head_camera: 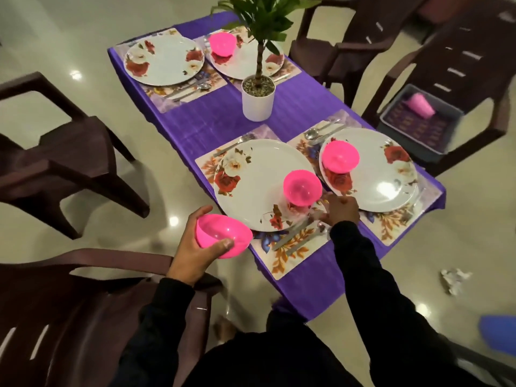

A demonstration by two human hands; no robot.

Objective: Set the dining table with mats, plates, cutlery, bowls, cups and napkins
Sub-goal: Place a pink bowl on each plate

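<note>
At the table's near corner, a person's left hand [192, 247] holds a pink bowl [223, 236] just off the table [217, 118] edge, thumb across its rim and fingers curled beneath. Beside it, the right hand [342, 209] hovers at the edge of the near plate [259, 182], fingers curled; motion blur makes it hard to tell whether they pinch anything, though they appear to hold nothing. A second bowl [302, 187] sits on that plate, toward its right side, just beside the hand. Cutlery [296, 236] lies on the floral mat [284, 255] below the plate. To the right, the next plate [374, 171] carries its own bowl [340, 156]. Past a potted plant [258, 93] at mid-table, the far right plate [245, 65] has a bowl [222, 44], while the far left plate [164, 58] has none. On a chair [446, 88] to the right, a grey tub [418, 127] holds a pink cup [420, 105]; crumpled paper [455, 279] lies on the floor.

Bowls look nearly done, and the one in hand likely belongs on the bare far plate. Doing it well means carrying it level round the plant, setting it upright on the plate to match the others, and releasing only once it sits flat.
</note>
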